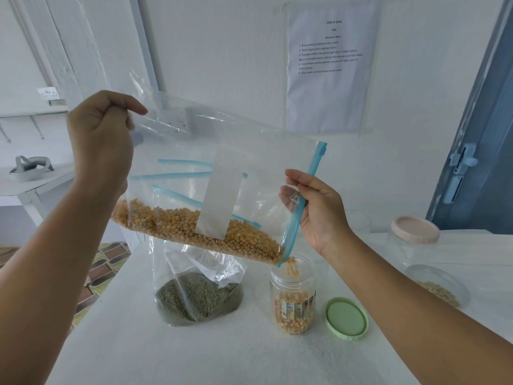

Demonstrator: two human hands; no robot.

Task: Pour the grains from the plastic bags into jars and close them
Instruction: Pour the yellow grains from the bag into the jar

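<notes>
Above the table: one clear zip bag (222,173) of yellow corn kernels (194,226) is hanging tilted, its blue zip edge pointing down to the right.
Left hand (101,140): is pinching the bag's raised upper corner between thumb and curled fingers.
Right hand (316,209): is gripping the blue zip strip (304,201) near the bag's open mouth, fingers curled round it.
Pouring: kernels are falling from the bag's lowest corner into one small open jar (293,295) standing directly beneath, which is showing kernels in its lower half.
Lids: two in view; one green lid (347,318) is lying flat on the table just right of the small jar, and one pink lid (415,229) is sitting on a larger jar.
Jars: two in all; the larger clear jar (424,265) is standing far right, partly hidden by the right forearm, with some kernels inside.
Bags: two; the second bag (198,290) is standing upright on the white table (222,357), holding dark green grains, left of the small jar.
Wall: one printed sheet (330,65) is hanging behind.
</notes>
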